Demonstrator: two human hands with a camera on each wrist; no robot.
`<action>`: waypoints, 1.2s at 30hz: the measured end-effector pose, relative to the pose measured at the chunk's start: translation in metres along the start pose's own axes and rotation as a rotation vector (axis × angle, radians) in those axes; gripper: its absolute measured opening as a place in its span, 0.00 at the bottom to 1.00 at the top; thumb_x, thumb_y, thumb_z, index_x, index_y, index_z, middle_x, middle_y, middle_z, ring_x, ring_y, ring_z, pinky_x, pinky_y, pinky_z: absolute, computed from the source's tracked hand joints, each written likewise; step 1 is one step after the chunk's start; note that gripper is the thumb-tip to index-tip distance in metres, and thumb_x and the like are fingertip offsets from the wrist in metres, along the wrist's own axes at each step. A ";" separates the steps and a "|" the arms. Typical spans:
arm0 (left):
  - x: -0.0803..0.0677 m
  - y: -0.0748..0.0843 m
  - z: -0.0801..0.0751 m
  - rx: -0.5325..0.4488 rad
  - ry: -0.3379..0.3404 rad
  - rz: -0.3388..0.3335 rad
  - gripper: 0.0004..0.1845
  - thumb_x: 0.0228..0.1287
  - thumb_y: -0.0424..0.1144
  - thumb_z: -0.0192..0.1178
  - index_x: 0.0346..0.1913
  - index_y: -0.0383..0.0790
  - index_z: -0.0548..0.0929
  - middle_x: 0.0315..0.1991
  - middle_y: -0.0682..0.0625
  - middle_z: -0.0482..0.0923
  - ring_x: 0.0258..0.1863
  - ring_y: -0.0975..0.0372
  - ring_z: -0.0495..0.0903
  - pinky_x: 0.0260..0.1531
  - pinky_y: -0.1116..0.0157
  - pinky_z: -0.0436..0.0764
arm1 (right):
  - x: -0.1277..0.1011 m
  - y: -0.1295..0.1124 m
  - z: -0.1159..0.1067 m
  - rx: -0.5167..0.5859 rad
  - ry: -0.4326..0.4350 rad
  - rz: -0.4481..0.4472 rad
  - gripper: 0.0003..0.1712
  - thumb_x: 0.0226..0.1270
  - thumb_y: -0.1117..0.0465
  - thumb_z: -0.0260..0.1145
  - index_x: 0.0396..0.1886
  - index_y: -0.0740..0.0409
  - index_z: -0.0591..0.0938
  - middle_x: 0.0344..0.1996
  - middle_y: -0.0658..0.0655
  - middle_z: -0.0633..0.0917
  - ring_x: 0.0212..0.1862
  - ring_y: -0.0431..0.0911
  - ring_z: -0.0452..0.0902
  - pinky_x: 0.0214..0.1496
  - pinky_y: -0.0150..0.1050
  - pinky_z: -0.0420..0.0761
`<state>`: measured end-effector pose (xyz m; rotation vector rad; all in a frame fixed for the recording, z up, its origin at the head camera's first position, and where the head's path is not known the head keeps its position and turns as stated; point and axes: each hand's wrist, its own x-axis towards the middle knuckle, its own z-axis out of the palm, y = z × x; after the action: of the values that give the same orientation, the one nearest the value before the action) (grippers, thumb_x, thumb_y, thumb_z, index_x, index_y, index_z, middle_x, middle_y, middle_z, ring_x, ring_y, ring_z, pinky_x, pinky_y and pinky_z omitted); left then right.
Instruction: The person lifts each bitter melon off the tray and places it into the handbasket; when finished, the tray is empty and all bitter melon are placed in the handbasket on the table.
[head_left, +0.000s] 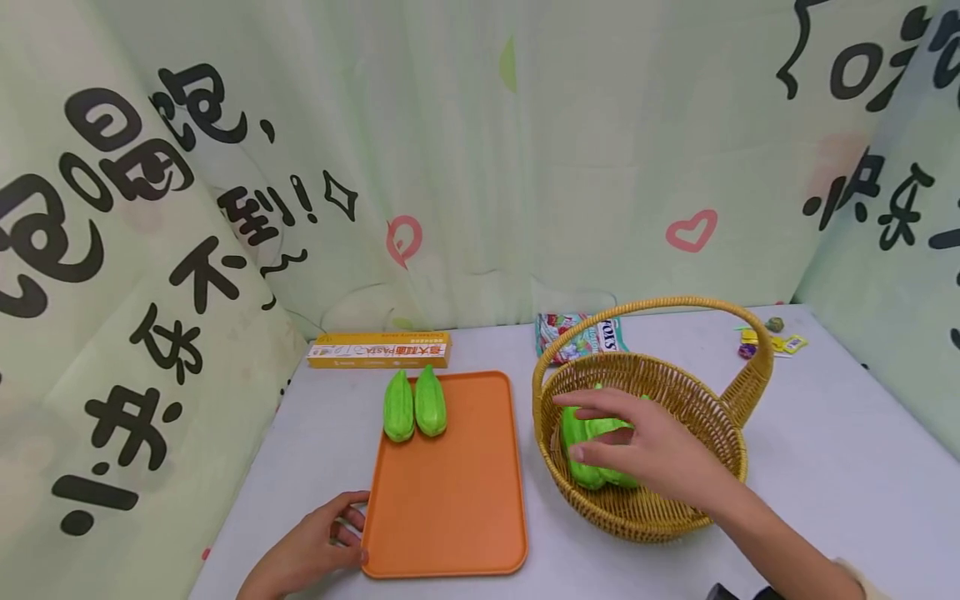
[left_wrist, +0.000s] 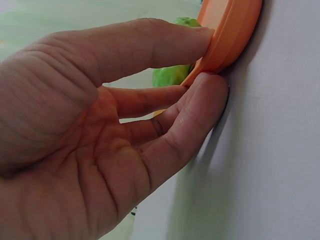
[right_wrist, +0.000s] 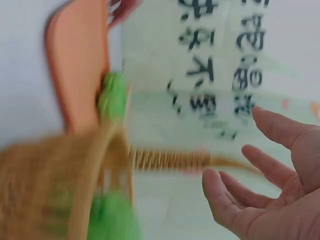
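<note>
Your right hand (head_left: 645, 446), fingers spread, is hovering directly above green ridged gourds (head_left: 592, 454) inside the woven wicker basket (head_left: 720, 417); your left hand (head_left: 315, 546) is pinching the flat orange plastic tray (head_left: 450, 500).

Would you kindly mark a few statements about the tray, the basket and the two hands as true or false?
1. Two green gourds lie on the orange tray. True.
2. The left hand touches the tray's near corner. True.
3. The right hand grips the basket's handle. False: it reaches, fingers spread, into the wicker basket over the green gourds there.
4. The yellow box sits on the tray. False: it lies on the table behind it.
</note>
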<state>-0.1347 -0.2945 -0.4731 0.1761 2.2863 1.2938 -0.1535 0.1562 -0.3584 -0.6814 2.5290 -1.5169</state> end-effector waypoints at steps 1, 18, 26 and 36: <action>0.000 0.000 0.000 0.002 0.003 -0.001 0.40 0.55 0.34 0.73 0.68 0.27 0.66 0.43 0.46 0.74 0.38 0.55 0.78 0.37 0.62 0.77 | 0.003 -0.005 0.007 0.027 -0.015 -0.014 0.29 0.62 0.50 0.74 0.64 0.42 0.79 0.60 0.47 0.77 0.60 0.49 0.75 0.50 0.36 0.79; -0.001 -0.002 -0.003 -0.010 -0.018 0.030 0.40 0.55 0.34 0.72 0.68 0.25 0.65 0.43 0.46 0.74 0.39 0.54 0.78 0.37 0.64 0.77 | 0.123 -0.032 0.109 -0.073 -0.043 -0.125 0.25 0.62 0.61 0.73 0.60 0.43 0.83 0.59 0.47 0.79 0.60 0.46 0.76 0.57 0.44 0.75; -0.006 -0.002 -0.005 0.001 -0.013 0.053 0.40 0.56 0.33 0.71 0.68 0.24 0.64 0.43 0.46 0.74 0.38 0.54 0.78 0.37 0.65 0.77 | 0.164 -0.013 0.137 0.111 0.003 0.069 0.24 0.65 0.65 0.70 0.60 0.46 0.83 0.67 0.55 0.73 0.53 0.60 0.78 0.42 0.40 0.78; -0.002 0.001 -0.001 -0.024 -0.017 0.051 0.39 0.55 0.32 0.71 0.68 0.25 0.65 0.43 0.46 0.74 0.38 0.55 0.78 0.37 0.64 0.77 | 0.187 0.031 0.158 0.111 0.082 0.192 0.24 0.64 0.66 0.70 0.61 0.57 0.81 0.65 0.62 0.74 0.68 0.60 0.65 0.54 0.52 0.75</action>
<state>-0.1336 -0.2951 -0.4715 0.2375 2.2648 1.3393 -0.2791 -0.0402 -0.4390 -0.3578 2.4613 -1.6324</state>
